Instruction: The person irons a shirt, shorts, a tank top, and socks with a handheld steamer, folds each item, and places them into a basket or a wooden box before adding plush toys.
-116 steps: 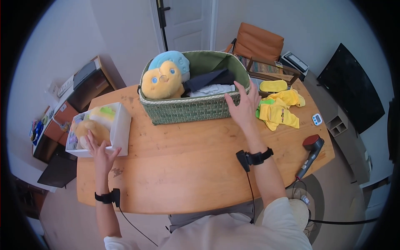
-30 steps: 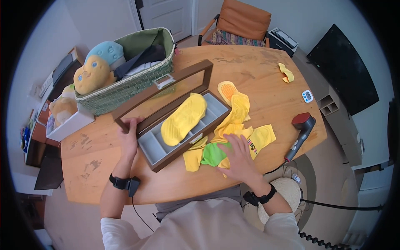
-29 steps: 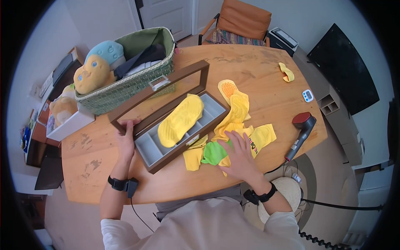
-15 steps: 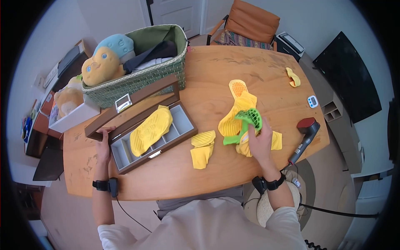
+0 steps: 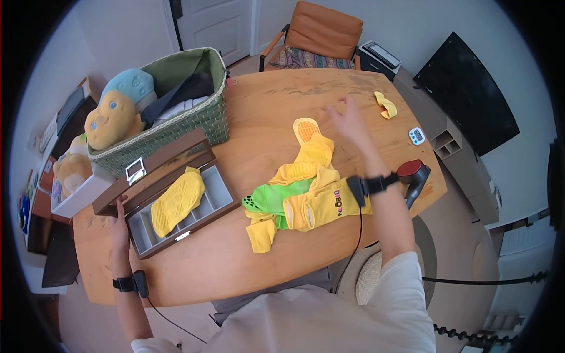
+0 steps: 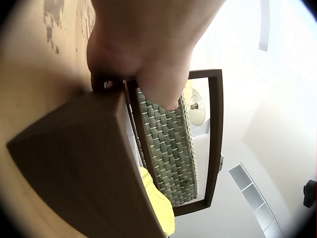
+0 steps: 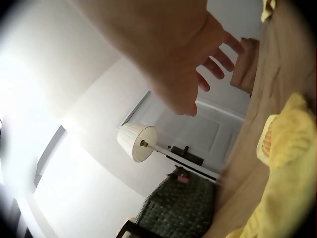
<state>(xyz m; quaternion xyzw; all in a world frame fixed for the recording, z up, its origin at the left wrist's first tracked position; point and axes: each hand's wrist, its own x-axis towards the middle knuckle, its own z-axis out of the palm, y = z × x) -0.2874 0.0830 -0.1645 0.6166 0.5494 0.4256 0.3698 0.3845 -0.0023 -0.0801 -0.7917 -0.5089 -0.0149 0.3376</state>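
My left hand (image 5: 119,235) grips the left end of a brown box (image 5: 136,246) with grey compartments and a raised windowed lid (image 5: 156,157); in the left wrist view, the hand (image 6: 148,54) is at the corner where lid and box meet. One yellow sock (image 5: 178,203) lies across the compartments. Empty, with fingers loosely spread, my right hand (image 5: 350,122) is above the table beyond the heap; the right wrist view shows this hand (image 7: 183,64) too. Yellow socks (image 5: 318,153) and a green sock (image 5: 273,199) lie heaped right of the box, beside yellow cloth with lettering (image 5: 338,206).
A green woven basket (image 5: 168,138) with plush toys and dark cloth stands behind the box, a white bin (image 5: 82,191) to its left. Toward the table's right edge are a yellow strip (image 5: 385,106), a small timer (image 5: 416,136) and a grey handheld device (image 5: 414,176).
My right hand has let go of the green sock and moved away toward the table's far side. The green sock now lies farther left, nearer the box. My left hand stays on the box.
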